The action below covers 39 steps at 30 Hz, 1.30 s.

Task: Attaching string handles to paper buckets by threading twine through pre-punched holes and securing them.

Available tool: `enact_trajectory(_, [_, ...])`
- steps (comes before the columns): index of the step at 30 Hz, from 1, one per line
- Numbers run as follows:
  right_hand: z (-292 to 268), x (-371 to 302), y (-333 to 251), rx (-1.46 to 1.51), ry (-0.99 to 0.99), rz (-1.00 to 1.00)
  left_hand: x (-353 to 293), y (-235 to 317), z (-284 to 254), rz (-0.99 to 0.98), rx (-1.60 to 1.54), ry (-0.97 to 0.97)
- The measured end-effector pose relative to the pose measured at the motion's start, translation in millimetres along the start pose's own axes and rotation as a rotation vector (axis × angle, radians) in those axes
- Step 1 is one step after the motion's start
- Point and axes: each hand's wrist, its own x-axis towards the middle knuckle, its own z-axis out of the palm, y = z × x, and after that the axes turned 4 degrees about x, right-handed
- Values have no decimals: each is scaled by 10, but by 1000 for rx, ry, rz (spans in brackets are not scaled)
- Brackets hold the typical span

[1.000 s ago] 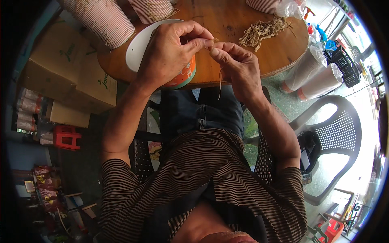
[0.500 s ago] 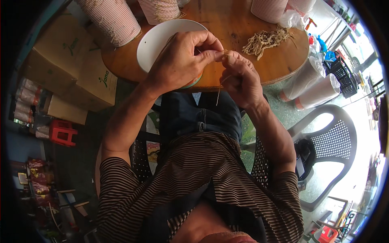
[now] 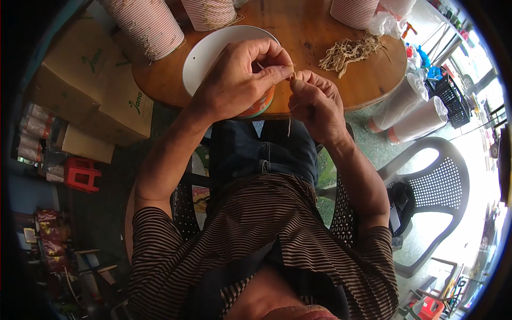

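Nearest are the striped shirt [image 3: 256,218] and the dark jeans [image 3: 240,146]. Beyond them, above the table's near edge, the left hand [image 3: 237,80] pinches a thin fibre strand [image 3: 289,127] between thumb and forefinger; the right hand [image 3: 319,106] grips it just beside, other fingers curled, a pale end hanging below. Behind the left hand, partly hidden, are an orange container [image 3: 262,104] and a white round surface [image 3: 205,50]; whether they are one piece I cannot tell. Farther right on the table [image 3: 298,45] lies a tan fibre bundle [image 3: 349,55]; striped stacks [image 3: 144,26] stand farthest.
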Motion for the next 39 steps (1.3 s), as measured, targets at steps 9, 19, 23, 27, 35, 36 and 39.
enact_trajectory(9, [42, -16, 31, -151, 126, -122, -29, 39, -7, -17, 60, 30])
enact_trajectory(19, [49, -40, 35, 243, 31, -67, 32, -24, -39, 14, -428, -124])
enact_trajectory(23, [111, -81, -23, 198, 82, -42, 58, -59, -31, 43, -467, -174])
enact_trajectory(27, [97, -61, 17, -20, 131, -204, 69, -17, 55, -28, -376, -31])
enact_trajectory(35, [78, -74, 74, -373, 158, -497, 16, 78, 132, -55, -103, 207])
enact_trajectory(36, [86, -74, 71, -424, 154, -520, -1, 76, 113, -57, -100, 210])
enact_trajectory(39, [92, -85, 88, -472, 140, -534, -56, 78, 95, -49, -9, 226])
